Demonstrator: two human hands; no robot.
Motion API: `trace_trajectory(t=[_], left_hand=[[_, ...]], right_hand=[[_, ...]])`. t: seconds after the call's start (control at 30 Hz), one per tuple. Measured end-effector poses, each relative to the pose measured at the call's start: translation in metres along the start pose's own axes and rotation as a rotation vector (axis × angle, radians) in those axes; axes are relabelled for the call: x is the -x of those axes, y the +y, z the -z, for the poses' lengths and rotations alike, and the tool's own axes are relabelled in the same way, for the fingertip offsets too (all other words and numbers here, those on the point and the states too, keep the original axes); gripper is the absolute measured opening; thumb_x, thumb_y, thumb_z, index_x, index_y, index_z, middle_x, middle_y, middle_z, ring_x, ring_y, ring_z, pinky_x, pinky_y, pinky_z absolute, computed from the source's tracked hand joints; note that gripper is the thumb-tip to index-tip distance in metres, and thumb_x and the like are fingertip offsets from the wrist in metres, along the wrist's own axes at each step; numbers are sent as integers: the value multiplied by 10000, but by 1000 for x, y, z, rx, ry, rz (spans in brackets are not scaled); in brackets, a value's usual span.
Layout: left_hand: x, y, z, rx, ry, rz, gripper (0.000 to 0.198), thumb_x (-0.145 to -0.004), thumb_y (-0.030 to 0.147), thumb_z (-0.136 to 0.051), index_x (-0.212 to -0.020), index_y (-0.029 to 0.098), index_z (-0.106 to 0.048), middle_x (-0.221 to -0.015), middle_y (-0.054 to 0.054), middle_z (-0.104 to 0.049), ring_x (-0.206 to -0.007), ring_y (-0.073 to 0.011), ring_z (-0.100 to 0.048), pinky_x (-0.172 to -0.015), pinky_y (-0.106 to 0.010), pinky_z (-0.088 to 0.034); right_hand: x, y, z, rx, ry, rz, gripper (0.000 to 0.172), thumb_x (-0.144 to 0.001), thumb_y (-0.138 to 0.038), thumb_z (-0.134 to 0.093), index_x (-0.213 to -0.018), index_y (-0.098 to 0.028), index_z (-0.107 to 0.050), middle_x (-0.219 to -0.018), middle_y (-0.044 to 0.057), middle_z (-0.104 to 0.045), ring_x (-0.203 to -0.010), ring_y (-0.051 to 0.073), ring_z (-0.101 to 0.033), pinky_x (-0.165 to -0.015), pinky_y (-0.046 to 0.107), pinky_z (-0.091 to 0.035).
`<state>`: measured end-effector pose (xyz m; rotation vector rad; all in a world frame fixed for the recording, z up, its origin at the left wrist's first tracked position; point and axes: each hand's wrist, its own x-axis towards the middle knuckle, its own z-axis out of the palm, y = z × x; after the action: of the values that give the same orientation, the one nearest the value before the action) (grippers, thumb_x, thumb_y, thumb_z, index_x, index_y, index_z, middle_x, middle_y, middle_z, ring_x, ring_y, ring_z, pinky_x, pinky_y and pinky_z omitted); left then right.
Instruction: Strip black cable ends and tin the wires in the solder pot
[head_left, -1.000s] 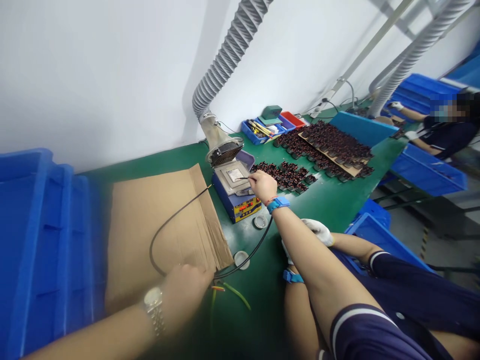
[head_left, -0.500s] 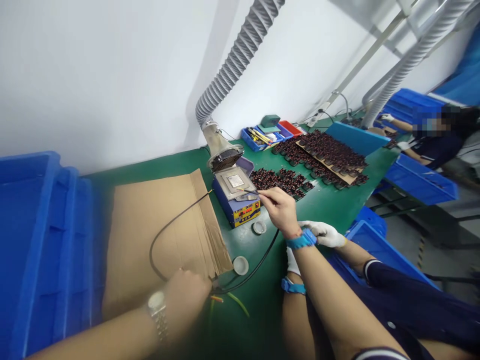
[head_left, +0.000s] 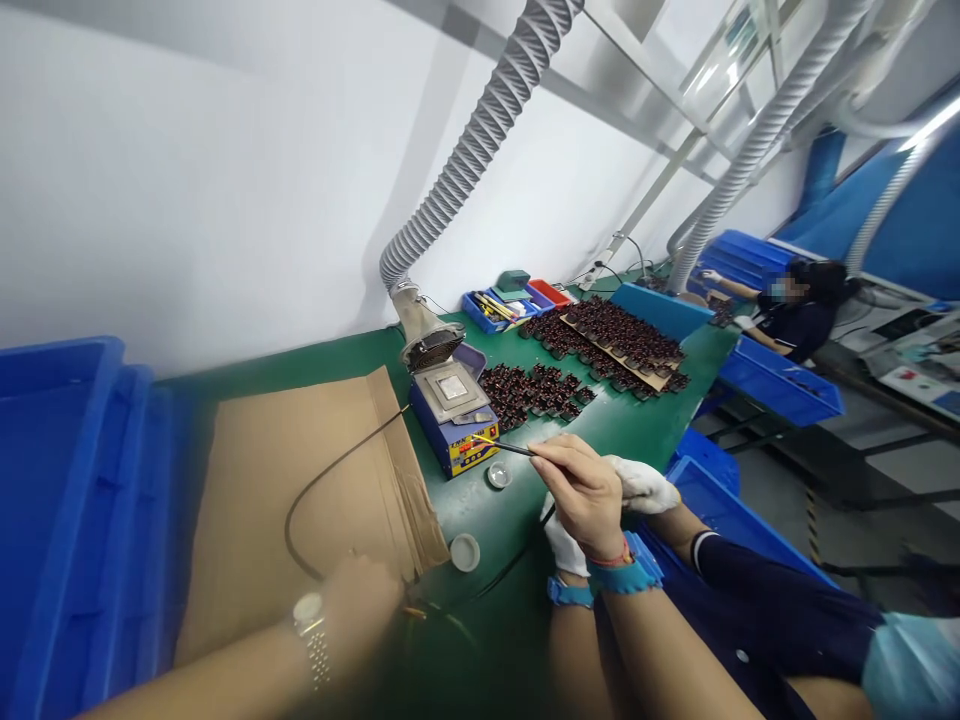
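My right hand, with a blue wrist strap, pinches a thin black cable near its end. Yellow wire tips point left from it, in front of the solder pot. My left hand, wearing a metal watch and blurred by motion, is closed around a dark cable over the cardboard sheet. One length loops up over the cardboard, its bare tip beside the pot. Orange and yellow-green wire ends stick out right of that hand. Its fingertips are hidden.
A fume hose hangs above the pot. Small round dishes stand in front. Several dark coil parts cover the bench behind. Blue crates are stacked at left. A co-worker's gloved hands are close at my right.
My right hand has drawn back from the pot's top, taking the cable end lower and toward me. My left hand stays over the cardboard's near edge. The view has shifted a little.
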<state>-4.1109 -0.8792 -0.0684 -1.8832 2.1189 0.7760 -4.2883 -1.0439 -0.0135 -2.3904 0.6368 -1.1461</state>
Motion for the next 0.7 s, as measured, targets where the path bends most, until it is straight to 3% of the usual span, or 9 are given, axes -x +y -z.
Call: trace_trajectory(t=[0.2,0.33,0.53,0.7], left_hand=[[-1,-4,-2,-8,5,-13,262,-724,7,-415,-752,99,-659,-763,-167,-665,-743,-293,-631,-691,-472,-463],[-3,-5,-4,-10,-3,9,261,-741,28,-406,-749,106,-654,-779,-158,-663,-744,-276,-631,-643,-417,-485],[-2,-5,2,33,33,15,285,-756,18,-368,-779,106,-638,-805,-149,-652,-758,-281,-623,-610,-395,-484],[-6,-11,2,76,101,-3,258,-806,101,-356,-798,122,-614,-827,-123,-646,-771,-274,-614,-647,-401,-475]], right_hand=[[1,-2,-2,20,-16,-10,159,-759,-133,-546,-870,-205,-633,-731,31,-589,-666,143,-541,-608,290,-441],[-2,11,-10,84,-37,-29,139,-770,-168,-538,-867,-195,-634,-745,32,-596,-667,139,-545,-596,273,-445],[-24,69,-48,543,-150,-105,205,-823,-249,-445,-847,-193,-641,-812,35,-618,-764,139,-556,-662,242,-428],[-42,111,-81,685,-209,-147,227,-823,-259,-428,-812,-204,-648,-800,41,-607,-793,160,-523,-580,239,-357]])
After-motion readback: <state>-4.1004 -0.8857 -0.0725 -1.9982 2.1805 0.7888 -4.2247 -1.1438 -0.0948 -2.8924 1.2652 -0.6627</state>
